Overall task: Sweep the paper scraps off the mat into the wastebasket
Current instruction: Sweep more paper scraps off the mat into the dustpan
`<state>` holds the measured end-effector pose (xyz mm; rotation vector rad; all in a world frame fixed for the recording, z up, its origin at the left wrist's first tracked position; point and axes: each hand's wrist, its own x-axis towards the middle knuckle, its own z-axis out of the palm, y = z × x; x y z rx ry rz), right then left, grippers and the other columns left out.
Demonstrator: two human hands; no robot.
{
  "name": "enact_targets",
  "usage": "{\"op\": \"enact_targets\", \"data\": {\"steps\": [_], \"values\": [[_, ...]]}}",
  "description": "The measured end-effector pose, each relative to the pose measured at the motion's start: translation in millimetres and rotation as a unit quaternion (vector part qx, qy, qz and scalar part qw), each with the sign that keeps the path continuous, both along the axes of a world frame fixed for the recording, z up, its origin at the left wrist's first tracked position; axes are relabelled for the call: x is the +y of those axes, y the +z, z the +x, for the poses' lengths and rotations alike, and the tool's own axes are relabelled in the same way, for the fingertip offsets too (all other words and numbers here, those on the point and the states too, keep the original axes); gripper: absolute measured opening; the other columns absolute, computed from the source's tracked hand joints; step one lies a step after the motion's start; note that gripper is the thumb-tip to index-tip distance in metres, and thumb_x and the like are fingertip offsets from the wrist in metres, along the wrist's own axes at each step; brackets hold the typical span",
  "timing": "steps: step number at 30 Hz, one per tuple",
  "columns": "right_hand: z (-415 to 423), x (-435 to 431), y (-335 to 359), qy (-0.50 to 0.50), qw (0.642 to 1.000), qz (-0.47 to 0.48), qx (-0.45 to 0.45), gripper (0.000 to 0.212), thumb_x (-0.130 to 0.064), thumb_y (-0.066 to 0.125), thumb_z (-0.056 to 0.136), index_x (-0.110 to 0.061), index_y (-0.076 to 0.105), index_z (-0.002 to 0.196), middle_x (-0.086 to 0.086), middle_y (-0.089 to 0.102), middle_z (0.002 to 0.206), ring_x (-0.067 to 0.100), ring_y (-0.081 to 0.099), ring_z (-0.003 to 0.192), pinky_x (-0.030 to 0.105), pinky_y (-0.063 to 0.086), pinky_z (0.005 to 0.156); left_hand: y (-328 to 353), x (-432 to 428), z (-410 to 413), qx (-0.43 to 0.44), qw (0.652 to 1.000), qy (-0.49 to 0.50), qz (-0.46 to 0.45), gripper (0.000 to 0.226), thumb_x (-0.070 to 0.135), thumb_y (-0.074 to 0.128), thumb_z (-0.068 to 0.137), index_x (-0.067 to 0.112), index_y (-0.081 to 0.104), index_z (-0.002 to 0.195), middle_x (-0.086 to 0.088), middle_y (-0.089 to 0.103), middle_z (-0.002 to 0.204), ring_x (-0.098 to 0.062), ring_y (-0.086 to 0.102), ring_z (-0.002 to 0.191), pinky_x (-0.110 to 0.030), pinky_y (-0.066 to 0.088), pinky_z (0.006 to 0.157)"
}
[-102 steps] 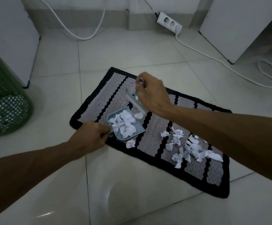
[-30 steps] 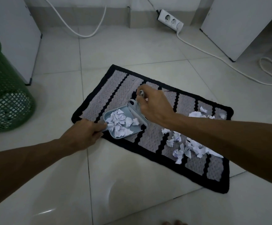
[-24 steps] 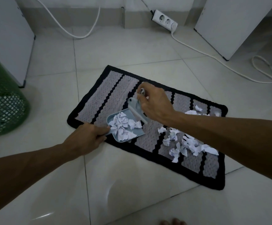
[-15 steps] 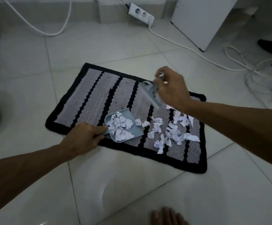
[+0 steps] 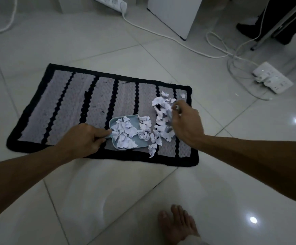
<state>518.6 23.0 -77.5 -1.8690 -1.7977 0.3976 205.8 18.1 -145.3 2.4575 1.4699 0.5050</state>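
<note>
Left hand point(image 5: 83, 138) reaches fwd over near edge of mat point(image 5: 67, 106), knuckles up, fingers curled round handle of the dustpan point(image 5: 114, 122). Pan sits flat on mat, mouth facing right, w/ a heap of paper scraps point(image 5: 124, 134) inside. Right hand point(image 5: 186, 125) is out over mat's right end, back of hand up, fingers closed on a small brush point(image 5: 177, 108). Brush is mostly hidden & blurred, down among more scraps. Hands apart, w/ a band of scraps btwn them running from far right corner to pan's mouth. Bare foot point(image 5: 177, 225) on floor tiles at bottom.

Vs 0.5 s ago: right hand was nearer mat's far edge, brush clear of the paper. It's now further right & into the pile. Left hand & dustpan are at same spot on mat. Green wastebasket, then at left edge, is out of frame now.
</note>
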Motion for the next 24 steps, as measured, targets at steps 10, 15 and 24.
{"op": "enact_targets", "data": {"steps": [10, 15, 24], "values": [[-32, 11, 20, 0.010, 0.997, 0.022, 0.075, 0.012, -0.014, 0.047, 0.102, -0.015, 0.059, 0.097, 0.009, 0.068, 0.079, 0.018, 0.056, 0.057, 0.035, 0.051, 0.052, 1, 1, 9, -0.001, 0.999, 0.014, -0.050, 0.035, 0.017, 0.070, 0.077, 0.025, 0.069, 0.111, -0.005, 0.076, 0.090, -0.018, 0.070, 0.067, -0.023, 0.052, 0.062], [-37, 0, 15, 0.047, 0.997, -0.014, 0.062, 0.014, -0.014, 0.043, 0.104, -0.014, 0.055, 0.096, 0.001, 0.062, 0.073, 0.010, 0.062, 0.053, 0.033, 0.053, 0.048, 5, -4, 14, -0.005, 0.997, 0.017, -0.070, 0.033, 0.020, 0.067, 0.079, 0.026, 0.068, 0.112, -0.007, 0.077, 0.086, -0.018, 0.069, 0.065, -0.034, 0.057, 0.061], [-79, 4, 11, 0.075, 0.996, -0.009, 0.056, 0.011, -0.012, 0.047, 0.100, -0.013, 0.057, 0.098, 0.008, 0.066, 0.072, 0.024, 0.063, 0.059, 0.048, 0.056, 0.058, 20, -20, 21, -0.080, 0.985, 0.084, -0.131, 0.033, 0.014, 0.066, 0.083, 0.016, 0.066, 0.116, -0.004, 0.077, 0.081, 0.015, 0.051, 0.047, -0.001, 0.036, 0.049]]}}
